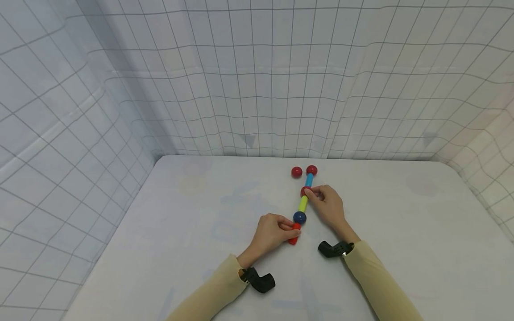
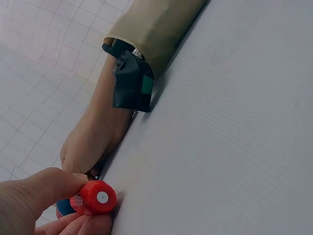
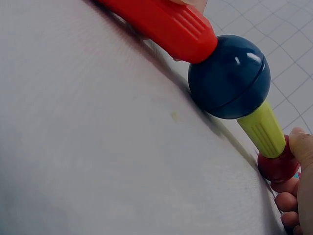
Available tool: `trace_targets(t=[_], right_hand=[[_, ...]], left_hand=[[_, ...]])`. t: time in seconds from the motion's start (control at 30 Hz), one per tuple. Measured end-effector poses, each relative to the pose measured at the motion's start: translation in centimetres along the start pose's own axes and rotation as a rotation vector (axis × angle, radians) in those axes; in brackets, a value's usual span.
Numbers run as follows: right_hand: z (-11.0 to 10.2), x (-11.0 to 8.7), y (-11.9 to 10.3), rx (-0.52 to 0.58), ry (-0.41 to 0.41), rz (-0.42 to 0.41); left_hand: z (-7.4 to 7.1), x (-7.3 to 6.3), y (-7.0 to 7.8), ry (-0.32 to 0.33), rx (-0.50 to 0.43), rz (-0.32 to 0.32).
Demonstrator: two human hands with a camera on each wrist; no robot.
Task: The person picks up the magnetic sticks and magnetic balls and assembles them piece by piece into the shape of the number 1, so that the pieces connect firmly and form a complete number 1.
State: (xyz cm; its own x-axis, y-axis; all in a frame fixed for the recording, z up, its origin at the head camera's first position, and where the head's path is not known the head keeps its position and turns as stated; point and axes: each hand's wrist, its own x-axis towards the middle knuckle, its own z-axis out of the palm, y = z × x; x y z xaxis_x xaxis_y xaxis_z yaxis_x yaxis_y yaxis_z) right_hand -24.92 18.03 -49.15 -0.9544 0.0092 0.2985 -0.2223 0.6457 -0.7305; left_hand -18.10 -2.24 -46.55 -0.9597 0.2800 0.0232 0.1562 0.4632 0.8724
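A chain of toy rods and balls runs away from me over the white table. My left hand (image 1: 271,232) pinches the red rod (image 1: 294,239) at the near end between thumb and fingers. That rod's far end meets a dark blue ball (image 3: 229,77). Beyond the ball come a yellow-green rod (image 1: 303,204) and a dark red ball (image 3: 278,166), which my right hand (image 1: 328,205) grips with thumb and fingers. A light blue rod (image 1: 309,180) leads on to another red ball (image 1: 311,170) at the far end. In the left wrist view, the red rod's round end shows a pale dot.
One loose red ball (image 1: 296,172) lies left of the chain's far end. The white table (image 1: 192,214) extends to both sides. Grid-patterned white curtains (image 1: 273,89) hang behind it and along both sides. Each wrist wears a black camera mount (image 1: 261,281).
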Motion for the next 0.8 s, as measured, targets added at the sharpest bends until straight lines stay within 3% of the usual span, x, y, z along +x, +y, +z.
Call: trace_targets(t=[0.37, 0.8], right_hand=[[0.15, -0.01, 0.18, -0.007, -0.005, 0.015], [0.07, 0.01, 0.13, -0.007, 0.000, 0.001]], left_hand=[[-0.12, 0.12, -0.19, -0.023, -0.033, -0.047], [-0.39, 0.15, -0.09, -0.058, -0.052, -0.040]])
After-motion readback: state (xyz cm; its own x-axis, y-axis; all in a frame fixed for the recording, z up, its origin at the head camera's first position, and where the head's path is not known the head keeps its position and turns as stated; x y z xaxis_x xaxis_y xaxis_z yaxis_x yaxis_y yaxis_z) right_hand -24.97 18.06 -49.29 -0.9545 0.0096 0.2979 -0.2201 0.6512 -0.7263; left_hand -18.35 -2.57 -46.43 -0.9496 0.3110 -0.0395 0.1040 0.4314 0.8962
